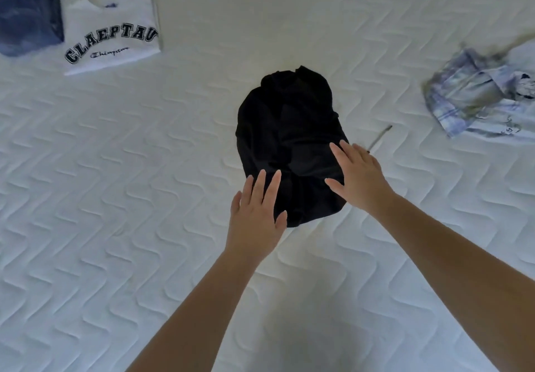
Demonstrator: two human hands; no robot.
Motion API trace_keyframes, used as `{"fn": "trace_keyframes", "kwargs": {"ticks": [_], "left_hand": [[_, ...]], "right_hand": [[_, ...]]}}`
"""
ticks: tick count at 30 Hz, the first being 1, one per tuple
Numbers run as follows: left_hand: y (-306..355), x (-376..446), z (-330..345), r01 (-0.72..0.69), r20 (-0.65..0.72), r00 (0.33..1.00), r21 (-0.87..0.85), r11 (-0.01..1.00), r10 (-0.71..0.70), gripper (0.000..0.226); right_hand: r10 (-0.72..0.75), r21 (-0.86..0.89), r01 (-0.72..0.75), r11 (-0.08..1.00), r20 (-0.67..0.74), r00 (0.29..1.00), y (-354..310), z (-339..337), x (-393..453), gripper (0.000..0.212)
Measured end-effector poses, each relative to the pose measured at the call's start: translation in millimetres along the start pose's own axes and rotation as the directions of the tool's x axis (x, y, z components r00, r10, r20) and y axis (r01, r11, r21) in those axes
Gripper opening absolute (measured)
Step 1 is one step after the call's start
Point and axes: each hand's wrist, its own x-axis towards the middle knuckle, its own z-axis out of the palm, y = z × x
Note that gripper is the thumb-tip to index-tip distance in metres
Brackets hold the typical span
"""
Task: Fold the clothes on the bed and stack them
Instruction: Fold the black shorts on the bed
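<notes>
Two folded pieces, the jeans [29, 15] and the white shirt [113, 27], lie side by side at far left, not yet stacked. Both the left hand [256, 215] and the right hand [360, 173] rest with straight fingers on the black garment [289, 140] in the middle of the bed [115, 198]. The crumpled plaid shirt [477, 96] at right still waits for folding.

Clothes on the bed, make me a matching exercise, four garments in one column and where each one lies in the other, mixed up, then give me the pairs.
Things
1. black garment
2. white printed T-shirt
3. dark blue garment
4. pale blue plaid shirt

Places
A. far left corner, folded
B. right edge, crumpled
C. centre, under both open hands (left hand, right hand)
D. upper left, folded, just right of the dark blue one

Pairs: 1-C, 2-D, 3-A, 4-B
</notes>
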Motion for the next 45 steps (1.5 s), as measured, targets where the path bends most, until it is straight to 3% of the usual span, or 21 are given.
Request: {"fn": "trace_keyframes", "kwargs": {"ticks": [5,8,10,14,18,20,22,24,28,30,32,34,38,41,44,45], "left_hand": [[-18,40,60,0.157,0.168,0.975,-0.076,0.985,-0.143,0.080],[-21,57,84,0.337,0.308,0.914,-0.220,0.915,-0.263,0.080],[-21,62,94,0.419,0.359,0.878,-0.262,0.869,-0.315,0.078],[-21,60,104,0.379,0.321,0.896,-0.187,0.906,-0.308,0.058],[-20,39,109,0.386,0.387,0.878,-0.227,0.894,-0.281,0.032],[-18,15,117,0.399,0.412,0.870,-0.268,0.877,-0.270,0.030],[-19,-17,126,0.485,0.428,0.848,-0.388,0.784,-0.313,0.040],[-21,-49,134,0.607,0.470,0.789,-0.501,0.616,-0.395,0.049],[-31,-102,143,0.800,0.591,0.583,-0.539,0.264,-0.557,0.049],[-37,-118,141,0.830,0.619,0.543,-0.497,0.252,-0.568,0.034],[-45,-132,137,0.824,0.609,0.546,-0.514,0.239,-0.575,0.025],[-52,-143,124,0.794,0.602,0.555,-0.589,0.152,-0.574,0.025],[-63,-155,74,0.681,0.532,0.674,-0.716,0.152,-0.512,0.036],[-67,-165,25,0.597,0.479,0.778,-0.766,0.239,-0.407,0.044],[-70,-184,-29,0.417,0.344,0.906,-0.825,0.382,-0.247,0.045],[-71,-192,-45,0.354,0.298,0.934,-0.855,0.380,-0.199,0.046]], "right_hand": [[0.063,0.043,-0.071,0.996,0.166,0.984,5,39,53,0.094],[0.099,0.024,-0.113,0.993,0.324,0.941,11,63,56,0.089],[0.080,0.049,-0.104,0.993,0.356,0.931,10,77,49,0.082],[0.079,0.107,-0.109,0.988,0.251,0.965,2,88,35,0.060],[0.065,0.162,-0.129,0.978,0.349,0.935,-15,106,0,0.056],[0.077,0.179,-0.158,0.971,0.391,0.917,-25,120,-29,0.059],[0.081,0.203,-0.184,0.962,0.432,0.898,-32,131,-59,0.059],[0.083,0.232,-0.212,0.949,0.467,0.880,-36,141,-87,0.056],[0.100,0.299,-0.307,0.904,0.548,0.830,-47,152,-134,0.049],[0.122,0.355,-0.360,0.863,0.545,0.830,-52,154,-152,0.043],[0.167,0.405,-0.401,0.822,0.501,0.849,-57,157,-165,0.036],[0.208,0.426,-0.414,0.804,0.451,0.868,-64,157,-177,0.036],[0.208,0.423,-0.370,0.827,0.381,0.901,-97,146,-201,0.057],[0.093,0.426,-0.183,0.886,0.222,0.971,-133,122,-216,0.058],[-0.018,0.555,-0.058,0.830,0.130,0.991,-169,84,-221,0.053],[-0.039,0.591,-0.035,0.806,0.112,0.993,-181,70,-221,0.051]]}}
